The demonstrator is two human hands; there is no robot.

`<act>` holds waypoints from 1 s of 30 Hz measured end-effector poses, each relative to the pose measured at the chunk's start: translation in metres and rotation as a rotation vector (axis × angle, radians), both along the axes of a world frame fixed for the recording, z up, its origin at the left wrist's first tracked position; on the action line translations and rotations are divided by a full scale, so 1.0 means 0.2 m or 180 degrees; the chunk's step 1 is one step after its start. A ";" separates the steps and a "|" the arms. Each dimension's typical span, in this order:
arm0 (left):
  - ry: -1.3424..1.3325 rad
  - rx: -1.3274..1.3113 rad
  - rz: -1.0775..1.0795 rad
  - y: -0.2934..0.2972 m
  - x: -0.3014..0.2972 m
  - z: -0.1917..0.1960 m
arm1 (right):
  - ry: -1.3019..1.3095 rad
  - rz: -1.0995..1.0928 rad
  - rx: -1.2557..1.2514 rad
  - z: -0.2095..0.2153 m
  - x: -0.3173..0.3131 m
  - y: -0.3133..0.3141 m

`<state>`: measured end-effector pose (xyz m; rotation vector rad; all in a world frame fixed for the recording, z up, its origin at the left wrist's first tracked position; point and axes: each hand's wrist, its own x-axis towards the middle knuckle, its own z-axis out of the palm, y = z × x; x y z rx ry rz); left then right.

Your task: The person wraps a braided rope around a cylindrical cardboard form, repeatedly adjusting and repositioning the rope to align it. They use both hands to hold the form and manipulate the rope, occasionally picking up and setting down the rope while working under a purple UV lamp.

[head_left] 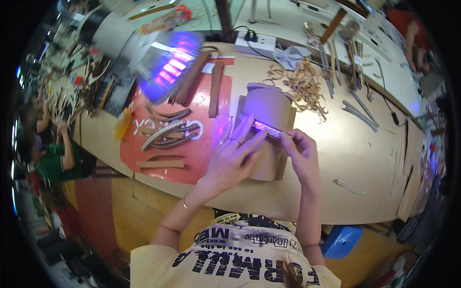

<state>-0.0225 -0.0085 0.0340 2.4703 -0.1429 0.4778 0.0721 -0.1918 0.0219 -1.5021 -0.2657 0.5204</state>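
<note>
A narrow patterned strip (267, 128), lit purple, lies across a brown cylinder-shaped form (268, 104) on the table. My left hand (235, 156) rests on the form with its fingers stretched out, the fingertips touching the strip's left end. At the other end, my right hand (300, 150) pinches the strip between thumb and fingers. The form lies on a flat brown board (291, 117), which shows at its sides. Left of my hands, several braided strips (168, 132) lie loose on a red mat (144, 158). The strip's exact material cannot be made out.
A lamp (165, 62) with purple light hangs over the mat at upper left. Curled tan shavings (307, 86) and a white power strip (254, 44) lie beyond the form. Grey braided pieces (360, 115) are on the right. A blue stool (342, 241) stands below. Other people sit nearby.
</note>
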 end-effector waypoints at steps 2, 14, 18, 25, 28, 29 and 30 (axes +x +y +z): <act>-0.0454 -0.0577 0.0643 -0.02 -0.06 -0.01 | 0.0089 0.0003 0.0232 0.01 0.00 -0.08; 0.1111 -0.4281 0.1043 0.10 0.12 -0.23 | 0.0616 0.0033 -0.0044 -0.14 -0.02 -0.28; 0.1115 -0.4763 0.1036 0.15 0.17 -0.27 | 0.0430 0.0168 -0.0458 -0.10 0.01 -0.23; -0.0177 -0.2586 0.1736 0.05 0.11 -0.22 | -0.1461 -0.0839 -0.2333 0.03 -0.06 -0.09; -0.0323 -0.1456 0.1076 0.01 0.02 -0.11 | -0.2642 -0.0560 -0.2471 0.11 -0.14 -0.04; -0.0204 -0.1114 0.0849 0.00 -0.02 -0.07 | -0.2730 -0.0266 -0.2407 0.11 -0.17 0.00; 0.0023 -0.0833 0.0593 -0.02 -0.04 -0.05 | -0.2813 0.0024 -0.2335 0.11 -0.19 0.03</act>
